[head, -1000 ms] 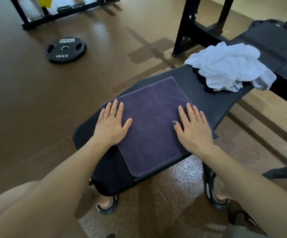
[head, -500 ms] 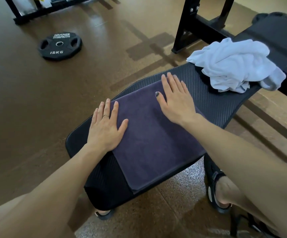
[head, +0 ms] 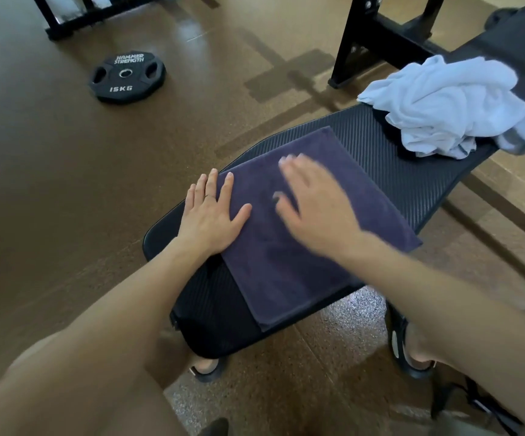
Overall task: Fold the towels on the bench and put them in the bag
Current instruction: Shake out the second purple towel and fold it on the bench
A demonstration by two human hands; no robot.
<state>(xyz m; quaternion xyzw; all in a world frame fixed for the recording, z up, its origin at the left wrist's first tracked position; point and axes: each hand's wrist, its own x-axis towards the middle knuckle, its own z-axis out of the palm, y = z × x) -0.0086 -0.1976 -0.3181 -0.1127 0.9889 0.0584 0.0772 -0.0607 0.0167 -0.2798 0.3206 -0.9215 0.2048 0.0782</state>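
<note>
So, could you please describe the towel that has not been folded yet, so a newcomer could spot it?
Find the black bench. At its far end, beyond the flat purple towel, lies the white towel. It alone is pale and crumpled in a heap.

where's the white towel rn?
Head view, upper right: the white towel lies crumpled on the far end of the bench, beyond the folded purple towel.

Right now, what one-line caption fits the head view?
Left hand flat on the folded purple towel on the bench, blurred right hand over it; white towel crumpled beyond.
</note>
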